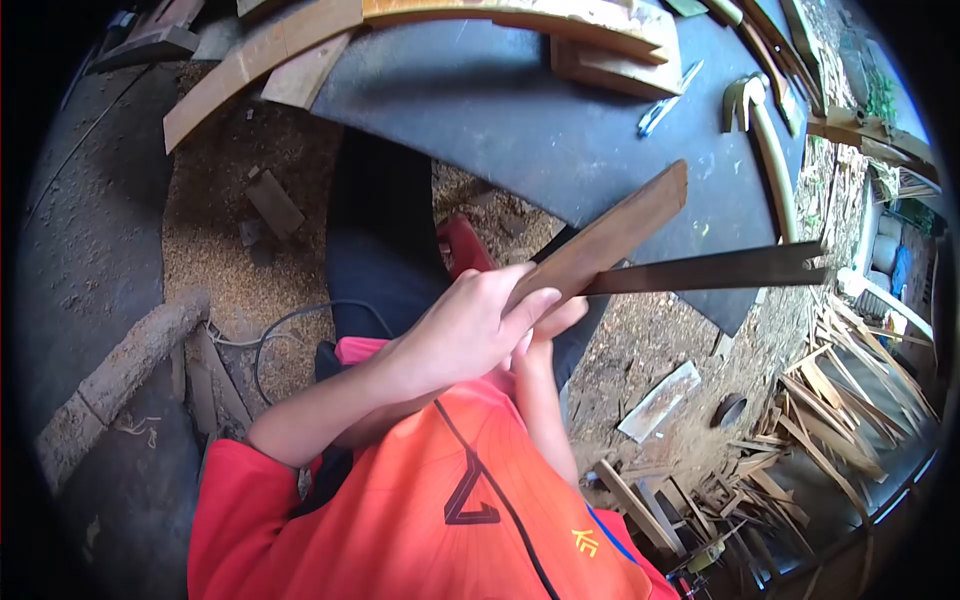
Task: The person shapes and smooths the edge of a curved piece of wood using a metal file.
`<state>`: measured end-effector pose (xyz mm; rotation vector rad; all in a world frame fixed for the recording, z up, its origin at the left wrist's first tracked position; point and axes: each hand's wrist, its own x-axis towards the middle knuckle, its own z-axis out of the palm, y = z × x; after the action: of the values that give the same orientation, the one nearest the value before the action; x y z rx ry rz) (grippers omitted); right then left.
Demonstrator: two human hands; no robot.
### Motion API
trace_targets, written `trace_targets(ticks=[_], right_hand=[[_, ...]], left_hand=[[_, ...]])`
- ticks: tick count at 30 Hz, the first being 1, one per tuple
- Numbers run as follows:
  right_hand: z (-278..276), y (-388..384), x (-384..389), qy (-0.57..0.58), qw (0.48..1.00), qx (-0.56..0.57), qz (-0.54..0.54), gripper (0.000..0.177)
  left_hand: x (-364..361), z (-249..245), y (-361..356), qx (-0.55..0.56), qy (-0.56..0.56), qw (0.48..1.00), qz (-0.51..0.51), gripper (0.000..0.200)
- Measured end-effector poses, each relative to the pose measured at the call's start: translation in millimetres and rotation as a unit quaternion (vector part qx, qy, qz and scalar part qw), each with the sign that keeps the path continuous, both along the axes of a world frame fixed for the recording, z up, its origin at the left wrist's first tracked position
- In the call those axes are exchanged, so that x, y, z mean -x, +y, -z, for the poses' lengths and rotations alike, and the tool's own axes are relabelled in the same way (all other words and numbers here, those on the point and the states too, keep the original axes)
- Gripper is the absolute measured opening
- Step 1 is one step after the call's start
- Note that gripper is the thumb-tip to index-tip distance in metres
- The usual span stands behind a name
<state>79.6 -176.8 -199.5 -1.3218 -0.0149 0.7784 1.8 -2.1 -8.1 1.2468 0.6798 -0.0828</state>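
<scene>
My left hand point(475, 318) is closed around the lower end of a flat brown wooden strip point(630, 215), its thumb lying along the near edge. The strip points up and right, over the edge of the dark table. Close beneath is my right hand point(560, 318), its fingers curled and partly hidden by the left hand and the strip. From beside those fingers a dark flat bar point(700, 273) extends right, crossing behind the strip, with a notch in its far end. The right hand appears to grip this bar, though its held end is hidden.
On the dark table point(450, 100) lie a curved wooden piece point(300, 35), a wooden block point(610, 65), a blue-and-white pen-like tool point(668, 100) and a tool with a pale curved handle point(772, 165). Scrap wood point(840, 400) is heaped right. A cable point(285, 320) crosses shavings.
</scene>
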Motion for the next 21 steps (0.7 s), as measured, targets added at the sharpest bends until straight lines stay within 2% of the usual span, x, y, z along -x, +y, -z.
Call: trace_targets(ticks=[4,5,6,8,11,12,13,15,16,19,21], right_hand=[[2.5,6.5,-3.1,0.138,0.977,-0.163,-0.009,0.040],[10.3,1.2,-3.0,0.132,0.979,-0.153,-0.013,0.039],[12.4,-6.1,1.5,0.090,0.994,-0.063,0.002,0.040],[14.1,-4.4,6.4,0.019,0.999,-0.037,0.025,0.041],[-19.6,25.3,3.1,-0.097,0.995,-0.005,0.036,0.040],[-21.6,29.3,0.9,-0.134,0.990,0.006,0.032,0.039],[-19.5,25.7,1.8,-0.225,0.972,0.063,0.004,0.036],[-15.1,20.7,3.3,-0.395,0.901,0.170,-0.055,0.031],[-18.7,25.8,0.3,-0.436,0.889,0.131,-0.043,0.022],[-19.7,24.8,-4.2,-0.416,0.900,0.114,-0.060,0.021],[-27.1,33.3,-6.8,-0.446,0.888,0.105,-0.044,0.021]], left_hand=[[-1.1,-5.3,3.6,0.019,0.016,1.000,0.007,0.027],[-0.5,-1.8,0.6,-0.007,0.014,1.000,-0.003,0.028],[1.7,1.6,-5.4,-0.028,0.013,0.999,-0.007,0.028],[0.2,-2.3,-1.9,-0.050,0.014,0.999,0.005,0.028],[-0.7,-6.0,-1.4,-0.022,0.014,1.000,-0.008,0.029],[-2.5,-5.4,2.1,-0.044,0.001,0.999,-0.019,0.029],[-2.1,-5.4,2.9,-0.058,-0.008,0.998,-0.027,0.029],[1.3,-4.9,-0.5,-0.050,-0.003,0.998,-0.028,0.028],[0.1,-4.9,1.3,-0.035,0.006,0.999,-0.025,0.028],[0.9,-5.2,-1.8,-0.019,0.018,1.000,-0.017,0.028],[-1.1,-5.1,1.4,-0.016,0.011,1.000,-0.020,0.028]])
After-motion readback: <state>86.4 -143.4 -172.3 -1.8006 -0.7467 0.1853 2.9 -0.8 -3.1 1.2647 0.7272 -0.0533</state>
